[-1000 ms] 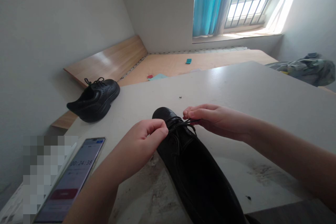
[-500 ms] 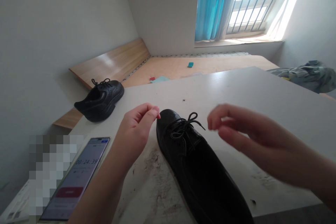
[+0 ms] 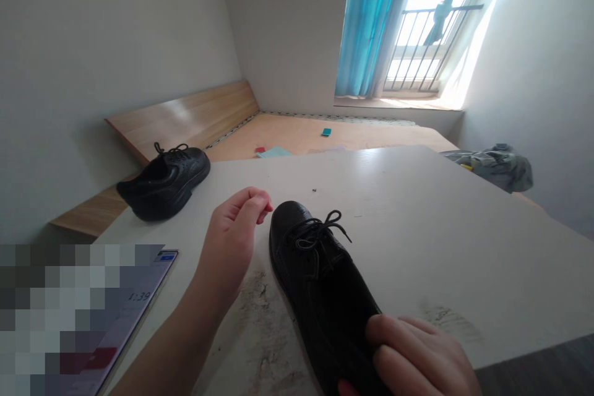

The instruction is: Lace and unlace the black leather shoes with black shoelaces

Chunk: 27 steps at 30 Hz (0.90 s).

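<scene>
A black lace-up shoe, its laces tied in a bow, stands on the white table with its toe pointing away from me. My right hand grips it by the heel end, fingers over the rim of the opening and a fingertip showing low at the picture's bottom edge. Just left of the toe, my left hand hovers with thumb and fingers pressed together; nothing shows in it. A matching black shoe rests at the table's far left corner.
Dark smudges and dirt crumbs mark the white table. A phone with a timer lies at left, partly under a pixelated patch. Beyond are a wooden bed board, a bundle of cloth and a blue curtain by the window.
My right hand has come down from beside the laces to the shoe's heel and taken hold of it. My left hand stays closed near the toe. The view has shifted slightly.
</scene>
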### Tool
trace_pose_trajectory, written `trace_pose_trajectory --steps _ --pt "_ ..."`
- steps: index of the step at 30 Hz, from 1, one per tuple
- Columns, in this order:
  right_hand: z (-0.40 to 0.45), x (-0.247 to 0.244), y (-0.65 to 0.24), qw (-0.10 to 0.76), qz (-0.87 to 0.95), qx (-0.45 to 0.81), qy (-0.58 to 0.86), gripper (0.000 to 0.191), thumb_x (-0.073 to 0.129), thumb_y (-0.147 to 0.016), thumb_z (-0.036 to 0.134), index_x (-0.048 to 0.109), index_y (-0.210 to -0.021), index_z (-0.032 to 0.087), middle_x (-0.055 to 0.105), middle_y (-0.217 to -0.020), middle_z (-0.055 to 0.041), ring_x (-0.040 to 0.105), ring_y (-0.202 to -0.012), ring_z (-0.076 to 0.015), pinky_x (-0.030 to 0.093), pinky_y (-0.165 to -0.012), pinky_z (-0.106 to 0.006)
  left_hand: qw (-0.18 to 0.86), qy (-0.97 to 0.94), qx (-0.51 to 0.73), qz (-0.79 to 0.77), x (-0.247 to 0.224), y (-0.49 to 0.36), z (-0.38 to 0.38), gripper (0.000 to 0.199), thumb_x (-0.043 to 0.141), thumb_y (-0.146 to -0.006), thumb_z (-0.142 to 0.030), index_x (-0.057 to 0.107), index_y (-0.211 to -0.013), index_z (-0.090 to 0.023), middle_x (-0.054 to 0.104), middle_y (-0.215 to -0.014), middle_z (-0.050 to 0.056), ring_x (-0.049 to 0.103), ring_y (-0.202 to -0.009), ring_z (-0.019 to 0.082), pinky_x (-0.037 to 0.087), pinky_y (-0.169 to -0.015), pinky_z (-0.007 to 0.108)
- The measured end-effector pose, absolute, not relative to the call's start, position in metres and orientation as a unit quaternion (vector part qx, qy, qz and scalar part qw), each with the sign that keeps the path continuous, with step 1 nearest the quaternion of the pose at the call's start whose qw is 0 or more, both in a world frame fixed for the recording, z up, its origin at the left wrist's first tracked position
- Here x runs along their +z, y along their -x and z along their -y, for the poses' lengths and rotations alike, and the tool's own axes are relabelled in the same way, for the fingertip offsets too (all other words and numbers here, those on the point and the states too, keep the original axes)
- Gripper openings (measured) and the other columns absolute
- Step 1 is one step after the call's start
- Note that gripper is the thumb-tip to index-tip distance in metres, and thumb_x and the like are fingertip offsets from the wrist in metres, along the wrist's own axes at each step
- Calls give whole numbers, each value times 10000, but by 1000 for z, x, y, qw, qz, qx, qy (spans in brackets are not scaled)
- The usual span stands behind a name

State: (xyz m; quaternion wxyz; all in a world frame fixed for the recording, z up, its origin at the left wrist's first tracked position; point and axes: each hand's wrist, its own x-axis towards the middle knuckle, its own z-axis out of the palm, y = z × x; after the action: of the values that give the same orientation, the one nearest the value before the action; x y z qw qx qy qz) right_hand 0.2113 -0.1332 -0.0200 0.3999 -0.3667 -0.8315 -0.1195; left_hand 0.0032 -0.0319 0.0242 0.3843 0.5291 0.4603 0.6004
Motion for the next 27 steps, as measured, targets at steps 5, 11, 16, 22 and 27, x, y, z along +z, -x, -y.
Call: trace_pose_trajectory --steps 5,11,16,22,27 --pt "101 -27 -241 413 812 -141 387 223 599 -854 193 441 -698 199 593 -695 -12 509 -537 -95 401 -511 -219 401 -527 595 -456 21 -6 32 238 536 -835 -237 533 -600 -199 459 -623 -35 401 -662 130 336 -644 262" --pt "24 -33 -344 330 732 -250 541 272 586 -873 429 522 -745 197 594 -764 -12 501 -550 -110 359 -512 -245 385 -542 568 -485 21 -7 39 253 531 -848 -308 507 -617 -208 400 -608 -36 365 -625 137 282 -563 279" --pt "-21 -25 -418 323 679 -257 607 310 538 -852 486 499 -730 203 550 -740 -27 509 -617 -153 348 -545 -270 377 -547 558 -498 24 -9 42 259 530 -833 -358 504 -621 -211 400 -605 -28 361 -592 143 240 -500 277" --pt "-24 -25 -429 323 660 -241 634 302 515 -850 470 465 -703 211 544 -733 -43 500 -634 -169 347 -563 -289 367 -563 552 -494 22 -8 41 254 521 -831 -367 510 -628 -216 395 -577 -30 371 -563 149 279 -495 269" --pt "-11 -25 -378 338 692 -218 600 263 550 -834 455 516 -764 204 565 -770 -37 482 -609 -150 341 -558 -277 321 -638 467 -521 26 -10 40 267 465 -854 -384 531 -660 -212 502 -630 -18 481 -629 167 391 -603 278"
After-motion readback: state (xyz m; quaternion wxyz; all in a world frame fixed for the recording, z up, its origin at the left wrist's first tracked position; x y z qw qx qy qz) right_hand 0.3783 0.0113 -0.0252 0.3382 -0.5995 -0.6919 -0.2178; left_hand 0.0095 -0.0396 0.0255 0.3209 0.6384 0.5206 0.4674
